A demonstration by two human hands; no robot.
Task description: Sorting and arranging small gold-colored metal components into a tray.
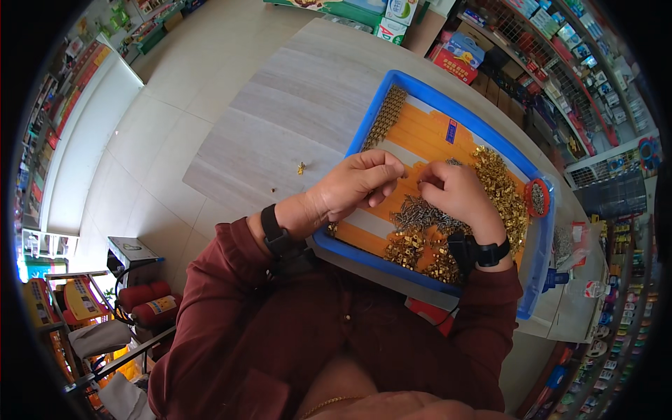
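Observation:
Over the blue tray (448, 93), both of my hands face each other with a small gap between their fingertips. My left hand (355, 183) is closed in a pinch, thumb against the fingers; a tiny bit shows at its tips, too small to name. Just across from it, my right hand (463, 196) has its fingers bent together above a heap of small silver screws (414, 215); whatever it pinches is hidden. Small shiny gold metal pieces lie heaped on the tray's right side (505, 183) and near edge (404, 250). Bronze-coloured pieces stand in tight rows (386, 119) at the far left corner.
A red round dish (537, 199) of small silver parts sits at the tray's right end. One gold piece (301, 168) and a tiny dark bit (273, 190) lie on the wooden table (259, 126). A clear bag (570, 245) and stocked shelves (553, 63) are at the right.

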